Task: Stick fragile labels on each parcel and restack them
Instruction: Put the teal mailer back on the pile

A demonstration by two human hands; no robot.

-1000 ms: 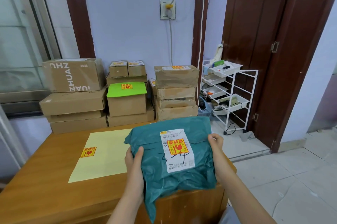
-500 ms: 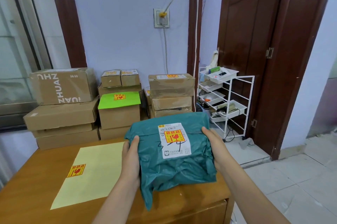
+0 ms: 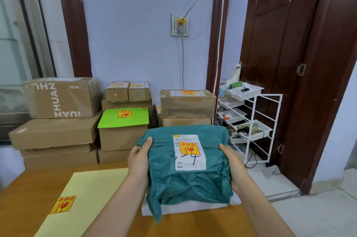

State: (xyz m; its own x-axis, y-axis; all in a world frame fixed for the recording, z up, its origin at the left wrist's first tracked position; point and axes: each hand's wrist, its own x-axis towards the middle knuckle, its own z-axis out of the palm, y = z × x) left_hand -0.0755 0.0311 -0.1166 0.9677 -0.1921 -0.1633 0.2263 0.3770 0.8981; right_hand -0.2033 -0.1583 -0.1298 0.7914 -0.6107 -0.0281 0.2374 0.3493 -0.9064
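Head view: both hands hold the green poly-bag parcel (image 3: 189, 169) above the tabletop (image 3: 29, 198), left hand (image 3: 138, 161) gripping its left edge, right hand (image 3: 232, 163) its right edge. Fragile label (image 3: 189, 148) already sits on its shipping slip, so sticking looks done for this one; step in hand is restacking. A white parcel (image 3: 193, 207) lies under or just behind it; contact unclear. Next move probably needs a flat spot on the cardboard stacks (image 3: 187, 105) by the wall, label up. Bag is soft and will sag. One spare label (image 3: 62, 204) waits on the yellow sheet (image 3: 92, 188).
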